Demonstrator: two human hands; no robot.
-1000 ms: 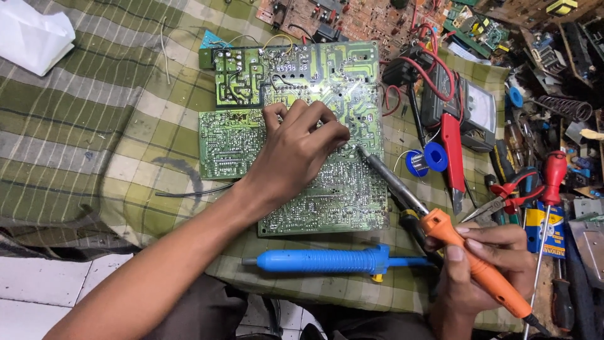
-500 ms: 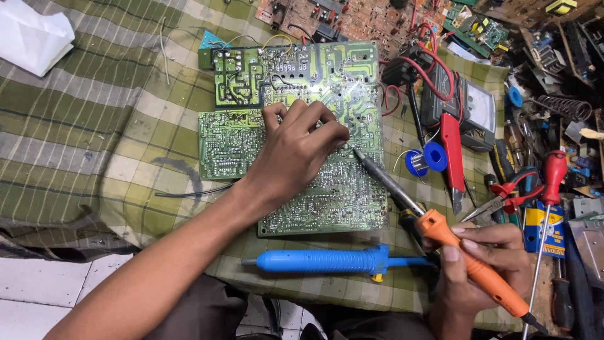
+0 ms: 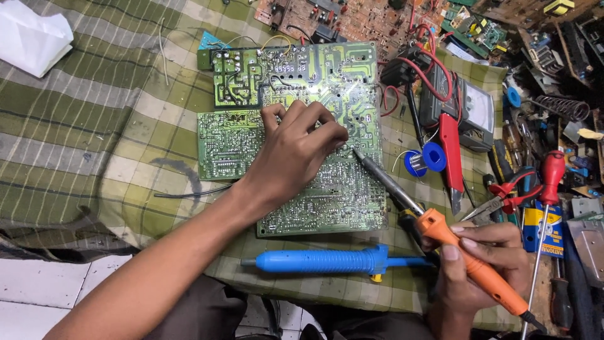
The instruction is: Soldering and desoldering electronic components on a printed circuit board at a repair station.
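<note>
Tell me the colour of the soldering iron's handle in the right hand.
Orange: the soldering iron handle in the right hand, clearest in the head view.

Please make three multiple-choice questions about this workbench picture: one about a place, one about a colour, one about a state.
1. Where does the blue desoldering pump lie?
A. on top of the circuit board
B. on the checked cloth, on the person's side of the board
C. in the left hand

2. What colour is the soldering iron's handle?
A. orange
B. green
C. black

3. What is the left hand doing?
A. holding red pliers
B. hanging in the air
C. resting on the circuit board

Answers: 1 B, the pump lies on the cloth below the board's near edge. 2 A, the grip in the right hand is orange. 3 C, its fingertips press on the green board.
</note>
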